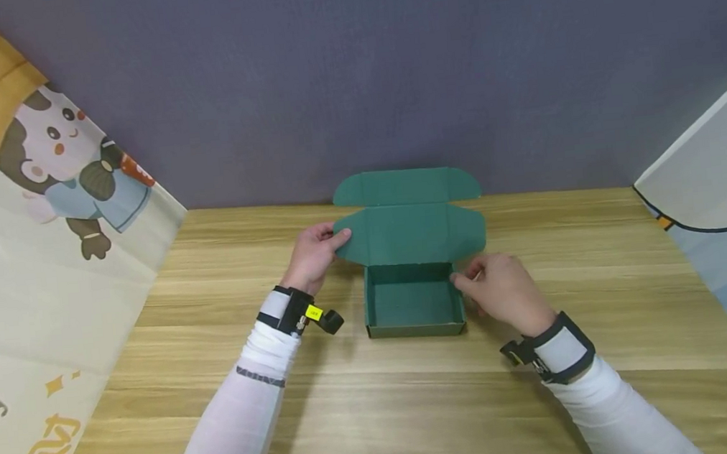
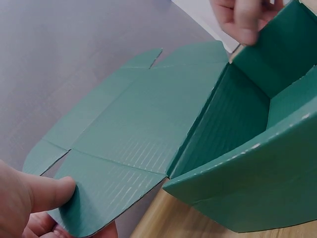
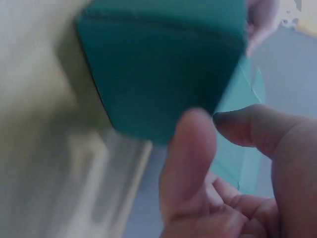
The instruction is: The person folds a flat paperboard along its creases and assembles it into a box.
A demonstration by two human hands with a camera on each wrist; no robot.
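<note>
1 green box (image 1: 414, 302); left hand (image 1: 313, 257) pinches lid flap (image 2: 109, 193), right hand (image 1: 504, 288) side wall (image 3: 148, 79).
Likely light, stiff, creasable card; best held by side wall.

Grey-purple backdrop (image 1: 389, 73) behind wood-grain table (image 1: 393, 412); cartoon-printed sheet (image 1: 12, 286) at left.

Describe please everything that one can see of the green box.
The green box looks like ribbed cardboard, with pale scuffs along one rim. It stands open on the wooden table, its lid folded back, with two side flaps and a front flap beyond. The left hand pinches the left side flap; the right hand seems to pinch the right wall.
</note>
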